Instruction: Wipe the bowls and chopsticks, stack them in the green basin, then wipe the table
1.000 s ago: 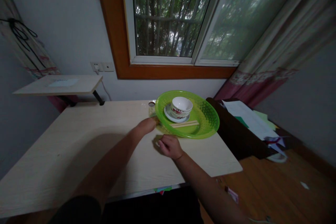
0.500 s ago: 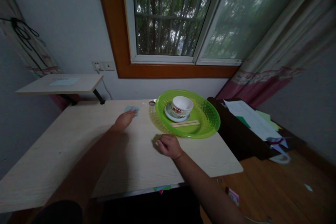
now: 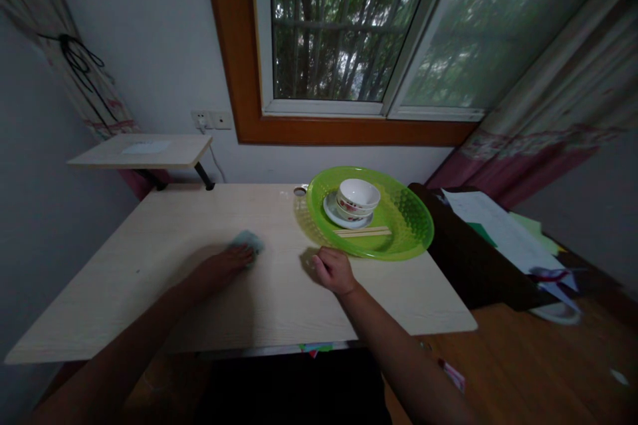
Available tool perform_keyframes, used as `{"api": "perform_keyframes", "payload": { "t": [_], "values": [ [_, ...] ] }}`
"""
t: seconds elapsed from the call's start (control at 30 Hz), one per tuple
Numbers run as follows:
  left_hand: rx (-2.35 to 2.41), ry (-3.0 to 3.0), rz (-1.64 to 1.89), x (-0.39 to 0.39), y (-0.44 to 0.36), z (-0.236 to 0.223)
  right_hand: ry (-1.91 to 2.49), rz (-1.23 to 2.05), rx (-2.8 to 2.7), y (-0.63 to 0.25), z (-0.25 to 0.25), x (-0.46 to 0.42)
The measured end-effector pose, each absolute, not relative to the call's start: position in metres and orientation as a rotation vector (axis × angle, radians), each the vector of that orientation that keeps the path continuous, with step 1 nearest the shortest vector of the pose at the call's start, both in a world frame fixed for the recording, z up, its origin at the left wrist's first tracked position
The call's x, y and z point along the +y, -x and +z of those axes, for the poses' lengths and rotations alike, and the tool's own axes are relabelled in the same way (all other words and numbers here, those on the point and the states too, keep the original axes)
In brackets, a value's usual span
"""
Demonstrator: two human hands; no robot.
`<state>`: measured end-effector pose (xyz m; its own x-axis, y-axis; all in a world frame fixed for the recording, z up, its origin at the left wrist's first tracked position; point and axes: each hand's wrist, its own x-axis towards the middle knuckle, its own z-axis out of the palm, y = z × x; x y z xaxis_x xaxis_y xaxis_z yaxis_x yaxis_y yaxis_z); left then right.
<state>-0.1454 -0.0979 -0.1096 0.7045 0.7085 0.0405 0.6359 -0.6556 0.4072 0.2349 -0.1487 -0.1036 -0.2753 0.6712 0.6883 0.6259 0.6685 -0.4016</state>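
Observation:
Pressed against the pale wooden tabletop (image 3: 279,305), my left hand (image 3: 236,259) holds a light blue cloth (image 3: 248,239) under its fingers, left of the table's middle. My right hand (image 3: 335,271) rests on the table as a closed fist, with nothing visible in it. Just beyond that fist sits a green plastic basket (image 3: 409,242). Inside the basket are stacked white bowls with a red pattern (image 3: 357,196), standing on a white plate (image 3: 330,210). Several light chopsticks (image 3: 363,232) lie in front of the plate.
A small raised shelf (image 3: 174,154) with a paper on it stands at the table's back left. Near the basket is a round hole (image 3: 300,192) in the tabletop. To the right, papers (image 3: 491,219) lie on a dark piece of furniture. A window is behind the table.
My left hand has drawn the cloth back toward me across the tabletop. The fist of my right hand stays in place beside the basket. The view has shifted slightly to the left.

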Motion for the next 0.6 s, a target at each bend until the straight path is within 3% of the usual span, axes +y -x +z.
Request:
{"api": "perform_keyframes", "payload": {
  "t": [0.2, 0.33, 0.5, 0.6],
  "values": [
    [0.530, -2.736, 0.285, -0.101, 0.063, -0.123, 1.013, 0.044, -1.962, -0.235, -0.104, -0.152],
    [0.511, -2.742, 0.295, -0.094, 0.019, -0.116, 0.989, 0.103, -1.952, -0.233, -0.098, -0.152],
    [0.516, -2.676, 0.491, -0.090, 0.040, -0.107, 0.897, 0.174, -2.024, -0.229, -0.090, -0.147],
    [0.752, -2.636, 0.550, -0.085, 0.083, -0.105, 0.817, 0.179, -2.212, -0.222, -0.096, -0.146]
  ]
}}
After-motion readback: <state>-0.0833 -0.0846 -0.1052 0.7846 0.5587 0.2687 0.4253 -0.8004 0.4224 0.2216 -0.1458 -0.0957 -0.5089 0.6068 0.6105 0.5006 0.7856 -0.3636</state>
